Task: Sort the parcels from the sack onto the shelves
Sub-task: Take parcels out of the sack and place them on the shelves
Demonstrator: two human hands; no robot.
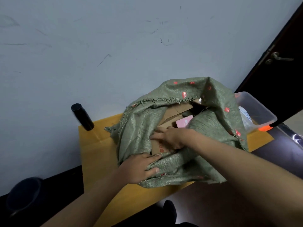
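Note:
A green woven sack point(178, 167) with red marks lies open on a yellow table point(96, 149). Inside it show several brown cardboard parcels point(176, 112) and a pink box point(183, 122). My left hand point(139, 167) grips the sack's near rim, with the thumb over the cloth. My right hand point(170, 138) reaches into the opening and lies on a cardboard parcel with a red print point(158, 147), its fingers wrapped over the parcel's top edge. No shelf is in view.
A black bottle point(82, 117) stands at the table's far left corner against the pale wall. A clear plastic bin point(255, 110) with an orange clip sits behind the sack on the right. A dark door point(278, 63) with a handle is at the right.

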